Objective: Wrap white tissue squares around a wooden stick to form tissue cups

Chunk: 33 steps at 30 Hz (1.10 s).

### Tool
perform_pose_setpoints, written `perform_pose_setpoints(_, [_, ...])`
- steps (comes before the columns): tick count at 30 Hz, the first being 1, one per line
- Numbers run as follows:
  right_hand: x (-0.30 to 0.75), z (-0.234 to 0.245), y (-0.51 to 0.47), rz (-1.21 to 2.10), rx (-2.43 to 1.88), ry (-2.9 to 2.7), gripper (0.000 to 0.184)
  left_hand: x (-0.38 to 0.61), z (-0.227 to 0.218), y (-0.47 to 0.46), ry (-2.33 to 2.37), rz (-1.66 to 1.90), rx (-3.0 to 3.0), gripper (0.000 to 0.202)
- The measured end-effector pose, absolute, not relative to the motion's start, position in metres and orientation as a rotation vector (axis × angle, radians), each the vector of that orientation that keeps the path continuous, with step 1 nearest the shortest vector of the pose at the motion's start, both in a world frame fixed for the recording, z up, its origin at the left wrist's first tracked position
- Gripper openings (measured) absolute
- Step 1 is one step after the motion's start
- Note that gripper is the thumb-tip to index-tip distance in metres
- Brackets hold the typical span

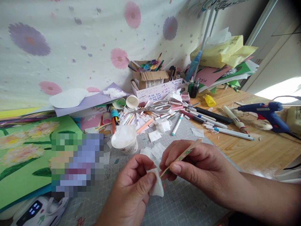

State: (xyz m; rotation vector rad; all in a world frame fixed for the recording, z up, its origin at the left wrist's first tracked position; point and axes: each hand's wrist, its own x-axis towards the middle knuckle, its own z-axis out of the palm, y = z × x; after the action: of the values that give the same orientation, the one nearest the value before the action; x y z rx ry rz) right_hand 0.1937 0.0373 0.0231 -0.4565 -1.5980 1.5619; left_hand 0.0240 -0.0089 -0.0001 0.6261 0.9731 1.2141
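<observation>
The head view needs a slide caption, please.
Left hand pinches a white sheet, right hand a flat stick, above a gray mat.

Two bare hands meet low in view, both in a pinch.
The left hand [134,185] rises from the bottom edge, thumb [146,183] pressed toward a bent forefinger [140,160], the other fingers largely hidden. The right hand [197,163] reaches in from the right, its bare forearm [263,191] sloping up toward the wrist, its fingers curled and its own thumb extended leftward. The fingertips of both sit close together.
</observation>
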Motion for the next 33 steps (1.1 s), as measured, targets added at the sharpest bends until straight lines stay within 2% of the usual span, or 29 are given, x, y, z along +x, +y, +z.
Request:
perform_pose_setpoints(4, [0.194, 0.023, 0.036, 1.54, -0.486, -1.621, 0.008, 0.023, -0.004, -0.009, 1.009, 1.212, 0.709, 0.021])
perform_pose_setpoints(10, [0.193, 0.024, 0.035, 1.338, -0.549, -1.73, 0.01, 0.019, -0.006, -0.01, 1.177, 1.206, 0.929, 0.027])
perform_pose_setpoints(13, [0.193, 0.023, 0.035, 1.313, -0.571, -1.742, 0.01, 0.019, -0.006, -0.011, 1.156, 1.195, 0.939, 0.022])
perform_pose_setpoints(16, [0.193, 0.021, 0.035, 1.322, -0.591, -1.747, 0.011, 0.02, -0.004, -0.013, 1.072, 1.193, 0.885, 0.026])
perform_pose_setpoints(23, [0.191, 0.018, 0.039, 1.55, -0.617, -1.555, 0.017, 0.019, -0.003, -0.013, 1.091, 1.142, 0.844, 0.012])
perform_pose_setpoints(28, [0.193, 0.015, 0.046, 1.752, -0.612, -1.237, 0.018, 0.018, -0.002, -0.008, 1.137, 1.199, 0.831, 0.013])
perform_pose_setpoints(33, [0.198, 0.016, 0.055, 1.791, -0.653, -1.063, 0.016, 0.018, 0.001, -0.004, 1.107, 1.237, 0.746, 0.016])
